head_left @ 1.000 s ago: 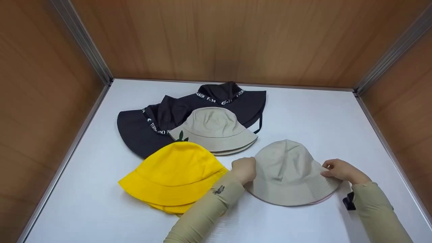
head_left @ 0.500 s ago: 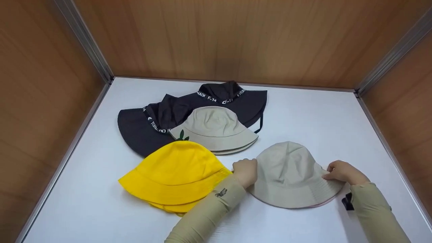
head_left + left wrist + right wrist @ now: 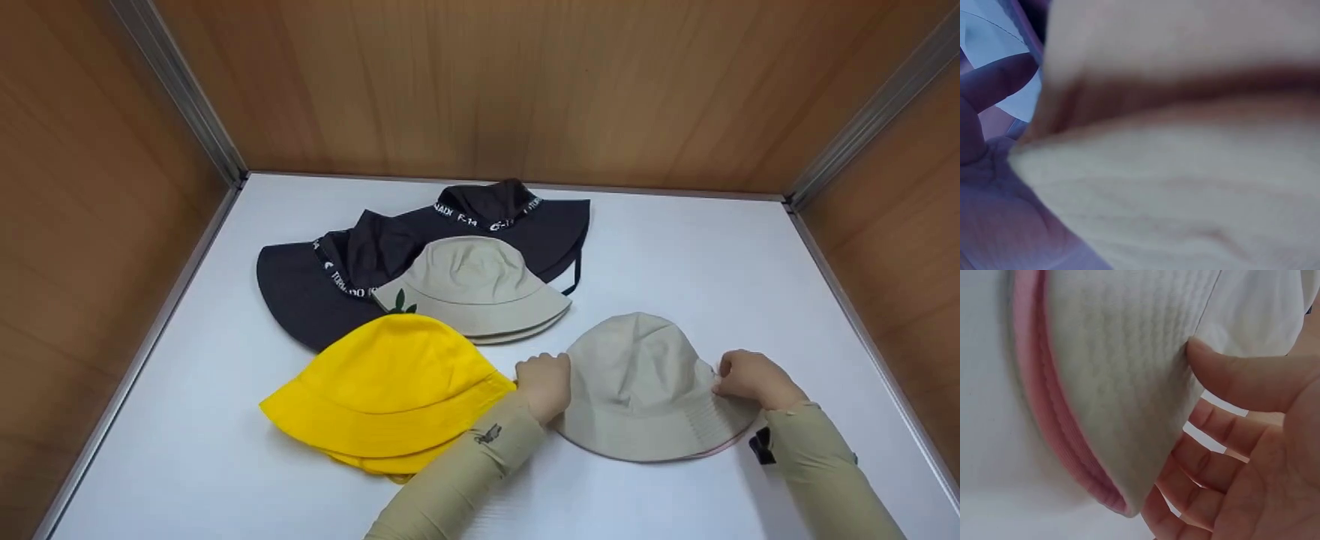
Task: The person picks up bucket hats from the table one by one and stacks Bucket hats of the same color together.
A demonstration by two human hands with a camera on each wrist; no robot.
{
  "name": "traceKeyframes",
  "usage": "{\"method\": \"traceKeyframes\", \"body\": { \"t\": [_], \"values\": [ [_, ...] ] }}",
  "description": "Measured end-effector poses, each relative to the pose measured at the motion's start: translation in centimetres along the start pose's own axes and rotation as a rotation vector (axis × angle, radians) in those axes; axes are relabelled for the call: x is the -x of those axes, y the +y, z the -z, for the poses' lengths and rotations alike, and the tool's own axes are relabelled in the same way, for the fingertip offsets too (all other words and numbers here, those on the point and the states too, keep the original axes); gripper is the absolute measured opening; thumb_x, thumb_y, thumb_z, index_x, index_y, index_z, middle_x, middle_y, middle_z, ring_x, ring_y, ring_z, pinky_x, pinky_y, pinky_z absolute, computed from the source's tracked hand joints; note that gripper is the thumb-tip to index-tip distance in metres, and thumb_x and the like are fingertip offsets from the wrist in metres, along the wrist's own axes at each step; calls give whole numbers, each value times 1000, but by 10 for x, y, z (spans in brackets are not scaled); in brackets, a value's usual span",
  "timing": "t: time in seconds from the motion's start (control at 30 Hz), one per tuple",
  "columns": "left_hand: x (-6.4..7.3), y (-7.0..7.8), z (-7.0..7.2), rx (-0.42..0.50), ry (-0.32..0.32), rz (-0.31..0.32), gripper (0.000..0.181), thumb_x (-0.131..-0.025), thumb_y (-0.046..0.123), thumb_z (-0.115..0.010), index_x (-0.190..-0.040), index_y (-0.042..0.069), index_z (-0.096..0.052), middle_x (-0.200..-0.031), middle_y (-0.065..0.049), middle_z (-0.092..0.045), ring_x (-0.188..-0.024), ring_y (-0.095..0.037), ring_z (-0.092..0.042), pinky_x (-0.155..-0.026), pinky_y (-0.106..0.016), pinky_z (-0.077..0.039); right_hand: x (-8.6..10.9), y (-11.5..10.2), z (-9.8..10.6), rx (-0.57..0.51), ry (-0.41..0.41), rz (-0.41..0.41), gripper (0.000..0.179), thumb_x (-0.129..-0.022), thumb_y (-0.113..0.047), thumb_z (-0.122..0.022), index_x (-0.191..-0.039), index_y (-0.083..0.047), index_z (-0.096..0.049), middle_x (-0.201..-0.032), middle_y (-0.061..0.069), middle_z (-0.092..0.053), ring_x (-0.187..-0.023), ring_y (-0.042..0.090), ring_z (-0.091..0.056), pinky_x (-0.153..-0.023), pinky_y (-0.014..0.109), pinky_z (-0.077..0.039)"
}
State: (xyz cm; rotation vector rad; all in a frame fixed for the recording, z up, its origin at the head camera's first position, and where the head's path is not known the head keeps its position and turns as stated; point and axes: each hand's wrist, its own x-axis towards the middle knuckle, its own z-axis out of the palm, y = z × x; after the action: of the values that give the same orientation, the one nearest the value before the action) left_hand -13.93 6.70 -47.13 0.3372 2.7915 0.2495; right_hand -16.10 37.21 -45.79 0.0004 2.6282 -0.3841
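A beige bucket hat [image 3: 637,390] lies at the right on the white table, its crown pointing away. My left hand [image 3: 544,386] has curled fingers at the hat's left side, where crown meets brim. In the left wrist view, the thumb [image 3: 1002,81] touches the hat's edge, while blurred pale cloth [image 3: 1185,185] covers most of the picture. On the opposite side, my right hand [image 3: 754,379] pinches the brim near the crown seam. The right wrist view shows the thumb [image 3: 1230,374] on top of the stitched brim [image 3: 1117,394], fingers behind it, and a pink lining [image 3: 1061,433] along the edge.
A yellow bucket hat [image 3: 397,390] lies beside the left forearm, with more yellow cloth beneath. Behind it, stacked beige hats [image 3: 480,285] overlap black wide-brimmed hats [image 3: 300,285]. Wooden panels [image 3: 480,90] enclose the table [image 3: 172,450] at the back and sides.
The beige hat shifts slightly right and towards me, then settles. My right hand moves a little inwards along the brim, its fingers closing more tightly. My left hand stays nearly in place.
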Motion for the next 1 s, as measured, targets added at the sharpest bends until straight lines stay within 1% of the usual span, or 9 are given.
{"method": "traceKeyframes", "body": {
  "t": [0.1, 0.2, 0.47, 0.63, 0.7, 0.8, 0.83, 0.9, 1.0],
  "values": [
    [1, 0, 2, 4, -13, -1, 20, -90, 15, -59, -110, 9, -62, -94, -9, -66, -85, -24, -63, -76, -39, -51, 0, 2, 0, -18, -3, 0, 22, -79, -11, -67, -86, 7, -57, -83, 22, -60, -72, 29, -55, -64, 44, -49],
    [3, 1, 3, -4, -2, -16, 23, -91, 16, -58, -113, 9, -60, -95, -10, -66, -86, -24, -63, -76, -39, -51, 1, 3, 0, -32, 5, 0, 23, -78, -12, -68, -86, 6, -57, -84, 22, -60, -72, 29, -55, -63, 42, -48],
    [11, -2, 7, 22, 80, -50, 27, -89, 16, -59, -116, 10, -58, -95, -10, -65, -84, -25, -63, -72, -38, -50, 2, 1, 5, -86, 38, 0, 25, -79, -14, -68, -90, 6, -58, -93, 27, -59, -78, 32, -56, -65, 43, -49],
    [23, -6, 15, 10, 137, -96, 25, -91, 21, -59, -113, 9, -60, -90, -9, -64, -79, -24, -62, -65, -35, -50, 2, -6, 4, -129, 122, 18, 22, -85, -16, -63, -89, 5, -59, -86, 21, -61, -75, 28, -57, -61, 38, -47],
    [29, -9, 19, -5, 149, -116, 25, -92, 24, -60, -110, 8, -60, -87, -9, -64, -76, -23, -62, -62, -34, -50, 2, -11, 2, -139, 169, 32, 22, -87, -17, -61, -87, 5, -59, -81, 18, -61, -71, 26, -55, -59, 35, -45],
    [36, -16, 24, -13, 140, -130, 26, -91, 27, -61, -108, 7, -61, -84, -8, -64, -74, -23, -62, -60, -34, -50, 2, -20, 0, -155, 216, 58, 23, -89, -20, -59, -86, 3, -59, -76, 13, -60, -68, 22, -53, -57, 32, -41],
    [39, -19, 26, -11, 130, -125, 26, -91, 28, -61, -107, 7, -61, -83, -8, -64, -74, -23, -62, -61, -34, -51, 2, -23, -1, -164, 220, 64, 24, -90, -21, -58, -86, 3, -59, -76, 12, -59, -68, 22, -52, -57, 31, -41],
    [43, -26, 28, -20, 139, -116, 25, -91, 29, -61, -101, 6, -62, -79, -8, -64, -72, -22, -63, -60, -34, -51, 1, -30, -3, -189, 223, 80, 24, -91, -21, -57, -87, 2, -59, -73, 8, -57, -66, 20, -51, -56, 30, -40],
    [52, -38, 32, -51, 178, -102, 23, -89, 29, -64, -92, 6, -62, -73, -6, -63, -67, -20, -63, -57, -32, -51, 1, -40, -5, -224, 210, 101, 24, -92, -21, -55, -90, 2, -60, -71, 5, -56, -64, 18, -49, -56, 30, -39]
  ]
}}
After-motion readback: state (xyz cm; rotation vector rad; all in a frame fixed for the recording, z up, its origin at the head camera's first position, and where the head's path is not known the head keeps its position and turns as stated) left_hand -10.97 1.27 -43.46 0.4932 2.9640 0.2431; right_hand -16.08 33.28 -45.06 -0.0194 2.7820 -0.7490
